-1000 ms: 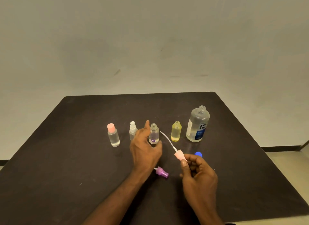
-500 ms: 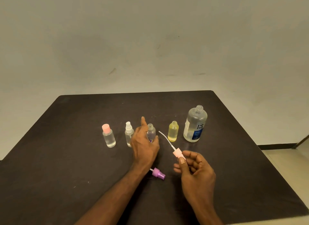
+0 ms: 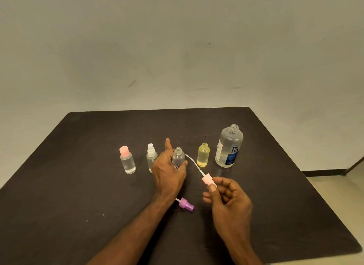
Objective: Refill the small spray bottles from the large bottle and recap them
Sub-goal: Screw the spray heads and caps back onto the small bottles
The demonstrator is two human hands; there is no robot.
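Four small bottles stand in a row on the black table [image 3: 78, 185]: a pink-capped bottle [image 3: 127, 161], a white spray bottle [image 3: 151, 154], an uncapped clear bottle [image 3: 178, 155] and an uncapped yellow bottle [image 3: 203, 155]. The large bottle [image 3: 229, 146] stands uncapped at the right end. My left hand [image 3: 169, 174] holds the clear bottle, thumb on its right side, index finger pointing up. My right hand [image 3: 228, 203] pinches a pink spray head [image 3: 206, 179], whose white tube points toward the clear bottle. A purple spray head [image 3: 186, 204] lies between my wrists.
A plain wall stands behind the table. The table's right edge drops to a light floor [image 3: 334, 195] with a dark baseboard.
My left hand has settled closer round the clear bottle. My right hand with the pink spray head has barely moved. The blue cap seen a second ago is now out of sight near my right hand.
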